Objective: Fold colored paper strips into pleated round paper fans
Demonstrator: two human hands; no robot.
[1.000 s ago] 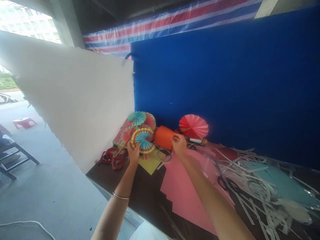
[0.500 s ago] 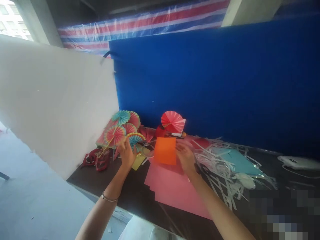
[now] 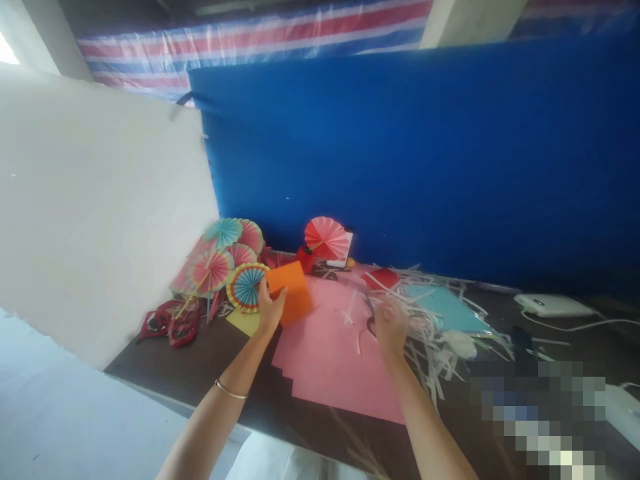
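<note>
My left hand point(image 3: 271, 308) pinches an orange sheet of paper point(image 3: 295, 293) by its left side, tilted above the pink sheets. Just behind that hand stands a round folded paper fan point(image 3: 247, 287) with a blue centre and a yellow-red rim. My right hand point(image 3: 391, 327), blurred by motion, is closed on a pair of scissors point(image 3: 371, 325); a dark handle loop shows beside the fingers, and the blades are smeared. Under both hands lie large pink paper sheets point(image 3: 335, 373), stacked unevenly.
More paper fans point(image 3: 210, 270) crowd the back left, near a red bundle point(image 3: 184, 327). A pink fan point(image 3: 326, 238) stands at the back. White paper strips point(image 3: 433, 360) and a light blue sheet point(image 3: 443, 307) lie right, with a white corded device point(image 3: 553, 305) beyond. A blue panel point(image 3: 400, 160) borders the table.
The orange paper has moved left and tilted, passing from beside my right hand into my left hand's grip. My right hand has let go of it and now has the scissors. The view has shifted slightly.
</note>
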